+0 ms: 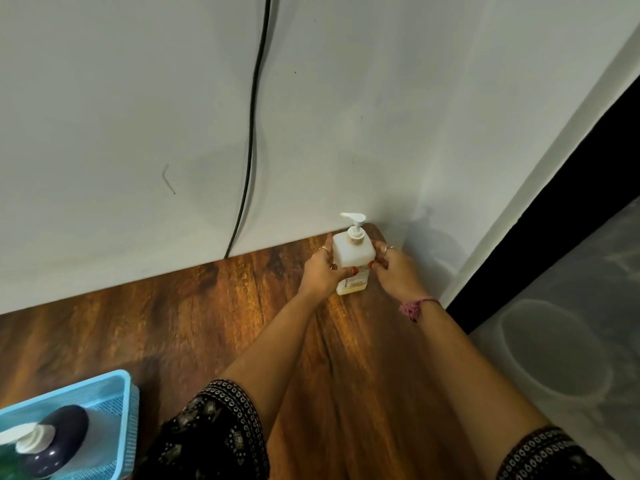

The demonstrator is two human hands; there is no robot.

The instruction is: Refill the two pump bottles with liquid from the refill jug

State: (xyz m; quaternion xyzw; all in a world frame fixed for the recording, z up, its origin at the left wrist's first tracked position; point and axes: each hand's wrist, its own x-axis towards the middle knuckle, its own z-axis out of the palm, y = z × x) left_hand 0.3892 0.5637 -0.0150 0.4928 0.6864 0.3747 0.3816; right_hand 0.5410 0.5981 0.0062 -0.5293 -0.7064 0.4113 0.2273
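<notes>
A white square pump bottle (352, 252) stands upright at the far right corner of the wooden table, close to the wall. A thin layer of yellowish liquid shows at its bottom. My left hand (320, 273) grips its left side and my right hand (396, 273) grips its right side. Its white pump head points left. At the lower left, a light blue basket (114, 386) holds a dark-capped container (59, 441) and a second pump bottle (26, 441) with a white pump and green contents, only partly in view.
The wooden table (207, 323) runs along a white wall. A black cable (252, 126) hangs down the wall and goes behind the table edge. Past the table's right edge, lower down, stands a pale round bucket (554, 351) on the floor.
</notes>
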